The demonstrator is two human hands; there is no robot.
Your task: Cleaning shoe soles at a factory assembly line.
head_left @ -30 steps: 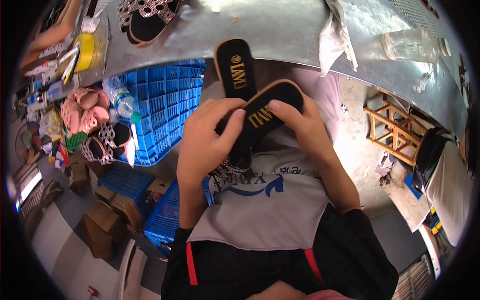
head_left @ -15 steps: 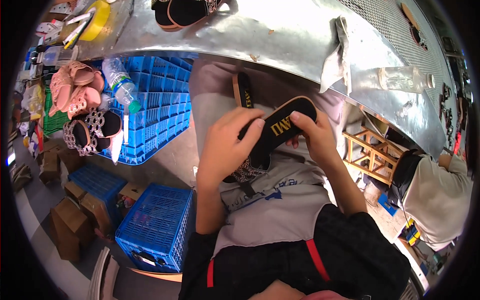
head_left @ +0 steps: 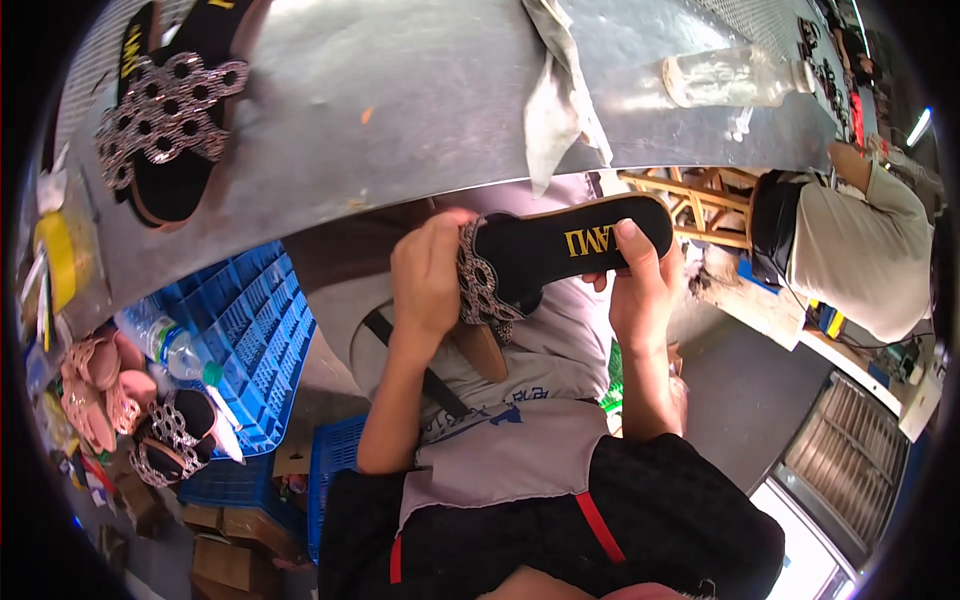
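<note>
Now, head view: vs a sec ago the black sandal (head_left: 560, 255) was turned, its studded strap (head_left: 480, 285) facing the left hand (head_left: 430, 275), whose grip pinched that strap; right hand (head_left: 640, 290) clamped the heel end w/ thumb on the insole. Sandal sat above the lap, just below the metal desk (head_left: 400, 110); strap work likely underway.

A shiny metal workbench (head_left: 400, 110) curves across the top of the view. Near its left end lies a black sandal (head_left: 170, 120) with a silver ringed strap. A pale cloth (head_left: 555, 100) drapes over the near edge about midway, and a clear glass bottle (head_left: 735, 78) lies on its side toward the right end
</note>
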